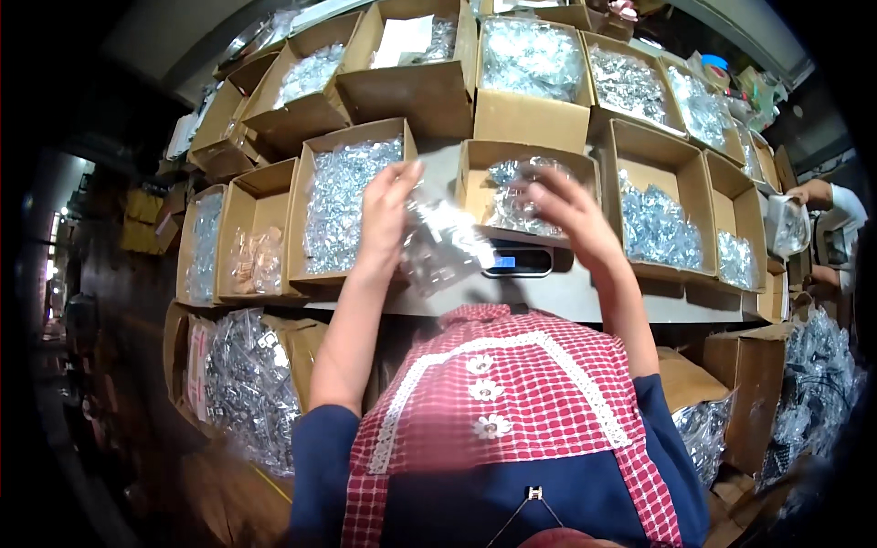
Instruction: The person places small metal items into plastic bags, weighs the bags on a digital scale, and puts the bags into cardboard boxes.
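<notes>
My left hand (388,205) is closed on the top edge of a clear plastic bag (441,242). The bag hangs tilted to the right, slightly blurred, with small shiny contents I cannot make out in its lower part. My right hand (571,215) hovers at the right side of a small cardboard box (473,187), its fingers apart and blurred. Inside that box lie clear bags of small metal parts (521,205). A digital scale (523,263) with a lit blue display shows just below the box.
Cardboard boxes of small silvery parts, such as one box (354,201) on the left and another (660,215) on the right, stand in two rows. A bin of bagged parts (251,379) sits low at left. Another person's hand (811,192) is at far right, by a clear bag.
</notes>
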Action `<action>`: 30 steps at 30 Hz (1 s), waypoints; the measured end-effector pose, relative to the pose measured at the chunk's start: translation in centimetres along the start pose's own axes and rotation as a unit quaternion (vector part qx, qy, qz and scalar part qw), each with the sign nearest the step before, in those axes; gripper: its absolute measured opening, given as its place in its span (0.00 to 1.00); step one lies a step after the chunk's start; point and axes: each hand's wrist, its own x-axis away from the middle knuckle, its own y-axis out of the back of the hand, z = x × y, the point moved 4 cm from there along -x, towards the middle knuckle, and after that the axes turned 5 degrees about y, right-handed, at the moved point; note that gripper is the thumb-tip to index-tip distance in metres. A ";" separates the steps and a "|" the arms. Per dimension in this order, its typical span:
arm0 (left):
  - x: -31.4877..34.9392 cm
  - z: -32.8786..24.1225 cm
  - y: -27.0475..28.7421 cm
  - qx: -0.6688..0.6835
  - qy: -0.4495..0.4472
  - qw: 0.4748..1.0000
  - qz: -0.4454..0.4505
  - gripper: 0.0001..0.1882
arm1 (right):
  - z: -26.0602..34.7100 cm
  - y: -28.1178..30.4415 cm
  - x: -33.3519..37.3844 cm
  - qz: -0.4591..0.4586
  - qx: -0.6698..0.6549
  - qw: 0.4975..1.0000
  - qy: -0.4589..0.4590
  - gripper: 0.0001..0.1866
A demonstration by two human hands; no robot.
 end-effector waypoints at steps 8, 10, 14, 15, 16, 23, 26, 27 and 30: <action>-4.9 0.2 -5.4 0.083 0.043 0.986 0.135 0.10 | -2.3 -3.8 0.0 0.005 -0.186 0.979 -0.086 0.26; -5.2 0.1 -4.7 0.089 0.082 0.987 0.103 0.10 | -3.2 -1.6 -0.2 -0.068 -0.236 0.966 -0.081 0.26; -7.1 2.4 -3.2 0.090 0.089 0.986 0.105 0.10 | -1.8 1.5 0.2 -0.109 -0.288 0.949 -0.065 0.27; -7.4 2.7 -3.0 0.092 0.093 0.986 0.106 0.11 | -1.7 2.2 0.3 -0.119 -0.297 0.945 -0.063 0.27; -7.7 3.0 -2.9 0.095 0.096 0.985 0.106 0.12 | -1.6 2.7 0.1 -0.131 -0.289 0.947 -0.057 0.26; -9.9 4.5 0.5 -0.144 -0.160 0.974 -0.064 0.17 | -2.0 12.4 2.0 -0.391 0.099 0.907 0.120 0.26; -9.2 4.9 2.2 -0.381 -0.224 0.891 -0.108 0.22 | -2.5 15.8 5.1 -0.423 0.034 0.898 0.112 0.26; -8.9 5.8 2.4 -0.410 -0.217 0.880 -0.105 0.23 | -2.6 16.1 6.1 -0.444 0.025 0.889 0.111 0.25; -8.3 8.0 2.9 -0.468 -0.197 0.857 -0.094 0.27 | -3.4 16.0 8.3 -0.476 0.012 0.873 0.104 0.23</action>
